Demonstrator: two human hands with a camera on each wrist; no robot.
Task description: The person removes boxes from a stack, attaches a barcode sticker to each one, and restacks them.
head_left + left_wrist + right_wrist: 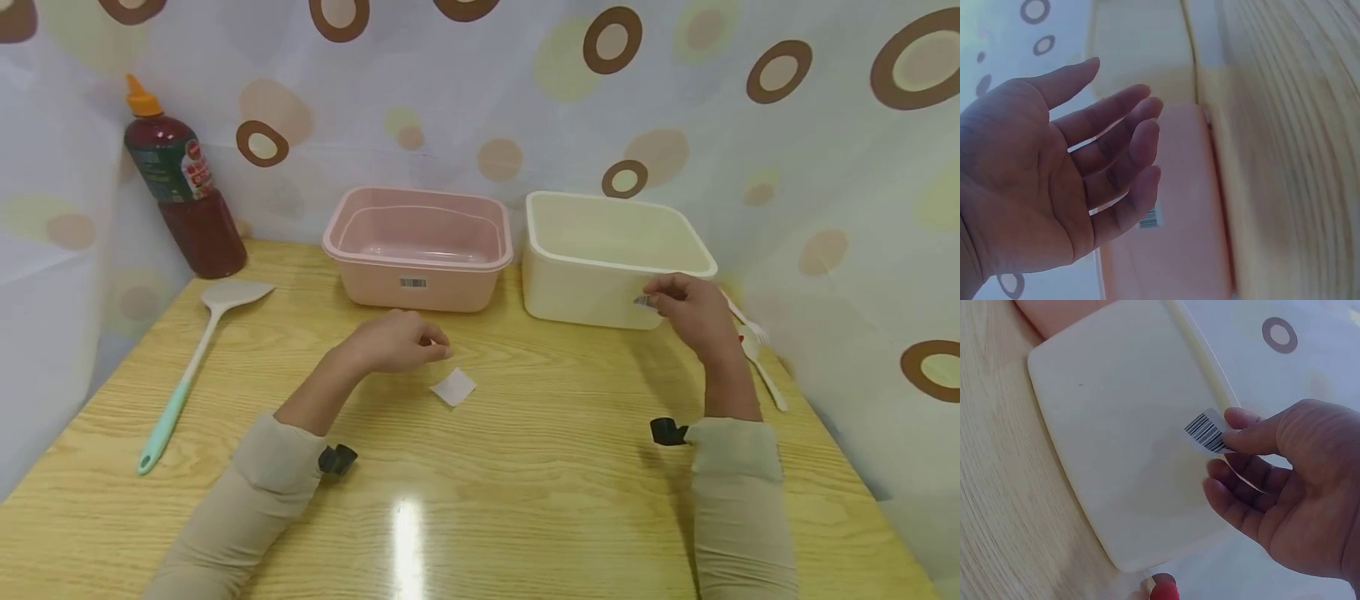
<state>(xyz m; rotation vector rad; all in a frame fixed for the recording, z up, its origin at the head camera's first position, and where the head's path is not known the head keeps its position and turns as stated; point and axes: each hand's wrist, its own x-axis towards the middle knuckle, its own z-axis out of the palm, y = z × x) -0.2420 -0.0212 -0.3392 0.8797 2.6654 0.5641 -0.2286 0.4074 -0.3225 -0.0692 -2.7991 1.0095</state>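
Between thumb and forefinger, my right hand (693,312) pinches a small barcode sticker (1207,431). It is held in front of the cream plastic bin (581,287), near the bin's right front. My left hand (396,342) hovers over the table with fingers loosely bent and nothing in them, as the left wrist view (1054,169) shows. Just beyond it stands the pink plastic bin (375,283), with a barcode label (413,283) on its front. A small white paper square (453,387) lies on the table by the left fingertips.
A red sauce bottle (187,196) with an orange cap stands at the back left. In front of it lies a spatula (198,354) with a mint handle. A white fork (746,318) and a white spoon (763,367) lie at the right, partly behind the right arm.
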